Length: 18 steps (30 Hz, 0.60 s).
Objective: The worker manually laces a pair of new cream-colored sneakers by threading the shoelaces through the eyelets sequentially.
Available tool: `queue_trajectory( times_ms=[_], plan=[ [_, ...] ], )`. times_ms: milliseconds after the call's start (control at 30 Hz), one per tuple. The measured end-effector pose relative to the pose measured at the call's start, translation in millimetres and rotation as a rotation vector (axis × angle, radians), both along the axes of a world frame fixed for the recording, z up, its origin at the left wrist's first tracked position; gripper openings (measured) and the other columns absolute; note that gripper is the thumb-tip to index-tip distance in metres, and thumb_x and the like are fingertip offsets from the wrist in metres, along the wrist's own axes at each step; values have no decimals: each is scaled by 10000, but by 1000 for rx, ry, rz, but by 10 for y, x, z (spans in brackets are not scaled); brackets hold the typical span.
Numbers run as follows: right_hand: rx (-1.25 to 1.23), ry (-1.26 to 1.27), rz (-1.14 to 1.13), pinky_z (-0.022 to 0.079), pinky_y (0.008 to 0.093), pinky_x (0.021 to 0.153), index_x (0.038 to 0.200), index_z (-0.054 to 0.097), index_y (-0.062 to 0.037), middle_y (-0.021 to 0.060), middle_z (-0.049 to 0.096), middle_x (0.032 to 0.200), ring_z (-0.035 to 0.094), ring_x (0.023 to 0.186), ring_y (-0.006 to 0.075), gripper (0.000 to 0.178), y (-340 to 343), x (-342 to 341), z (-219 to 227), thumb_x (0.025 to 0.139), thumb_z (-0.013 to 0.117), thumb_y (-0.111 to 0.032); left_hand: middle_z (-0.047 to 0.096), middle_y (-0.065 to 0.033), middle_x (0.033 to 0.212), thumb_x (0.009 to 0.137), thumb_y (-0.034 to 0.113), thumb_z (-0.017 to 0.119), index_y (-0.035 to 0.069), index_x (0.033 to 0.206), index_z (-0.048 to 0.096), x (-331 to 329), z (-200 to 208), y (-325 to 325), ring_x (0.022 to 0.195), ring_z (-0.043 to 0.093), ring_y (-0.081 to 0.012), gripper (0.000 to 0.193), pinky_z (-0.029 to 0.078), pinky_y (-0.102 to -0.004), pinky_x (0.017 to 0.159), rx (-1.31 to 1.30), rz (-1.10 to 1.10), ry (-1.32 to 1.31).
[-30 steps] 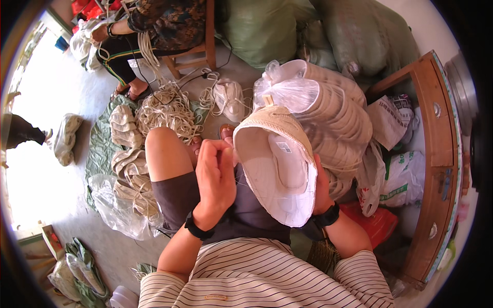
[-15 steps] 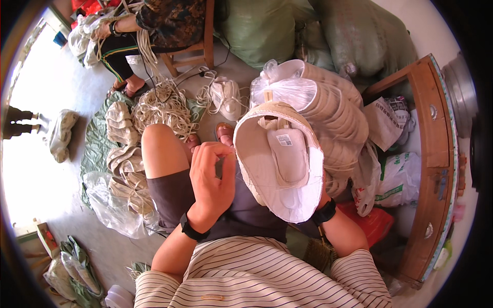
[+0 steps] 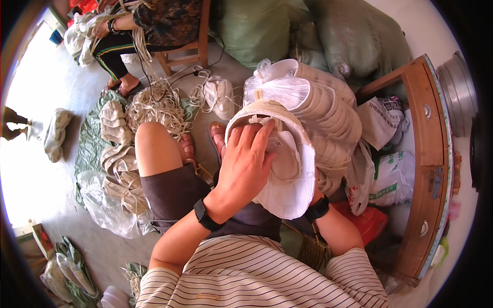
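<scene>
In front of my lap a beige shoe upper (image 3: 290, 197) with a white lining is held up, its open underside toward me. A pale tongue lies inside it, with a small printed label. My left hand (image 3: 246, 159) reaches into the upper, its fingers bent together over the tongue and the straps at the far end. On the right side, my right hand (image 3: 318, 192) holds the upper from behind; most of it is hidden, its fingers included. A loose thread crosses the lining near the toe.
Stacked beige shoe uppers (image 3: 334, 120), partly in clear plastic, stand beyond on the right, beside a wooden drawer cabinet (image 3: 431, 133). Bundled uppers (image 3: 126, 192) and a heap of laces (image 3: 159, 110) lie left. Green sacks (image 3: 251, 31) and a seated person (image 3: 169, 23) are farther off.
My left hand has moved right and forward, from beside the shoe upper to inside it, its fingers now at the tongue. The upper has shifted slightly left in the view.
</scene>
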State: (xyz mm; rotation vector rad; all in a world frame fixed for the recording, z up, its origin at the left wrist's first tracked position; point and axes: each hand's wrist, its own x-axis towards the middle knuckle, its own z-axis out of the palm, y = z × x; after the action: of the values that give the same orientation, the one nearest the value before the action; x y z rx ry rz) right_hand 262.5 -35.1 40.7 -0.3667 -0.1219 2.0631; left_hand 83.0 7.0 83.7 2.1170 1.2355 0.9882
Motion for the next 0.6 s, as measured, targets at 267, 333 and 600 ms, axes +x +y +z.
queue_trajectory(
  times_ms=[267,333,600],
  plan=[
    [-54,-88,-2,416,434,1062,1491,323,-132,113,462,1431,495,1272,268,713,2,29,-24,988,284,-636,517,-120,1000,737,54,746,82,1243,566,2,-57,-16,940,524,-321,538,437,-403,841,-35,61,-110],
    [-66,-139,-4,418,434,1060,1492,320,-137,114,463,1429,499,1268,266,713,12,2,-1,987,280,-638,531,-129,1018,748,107,754,49,1142,594,-27,-88,-19,887,534,-326,429,438,-408,828,0,3,-139],
    [-31,-76,-2,420,420,1059,1488,320,-139,114,462,1426,509,1256,250,724,33,49,-55,983,260,-653,592,-132,911,799,162,693,15,967,611,26,69,16,841,546,-333,238,441,-398,778,62,-34,-167]
  ],
)
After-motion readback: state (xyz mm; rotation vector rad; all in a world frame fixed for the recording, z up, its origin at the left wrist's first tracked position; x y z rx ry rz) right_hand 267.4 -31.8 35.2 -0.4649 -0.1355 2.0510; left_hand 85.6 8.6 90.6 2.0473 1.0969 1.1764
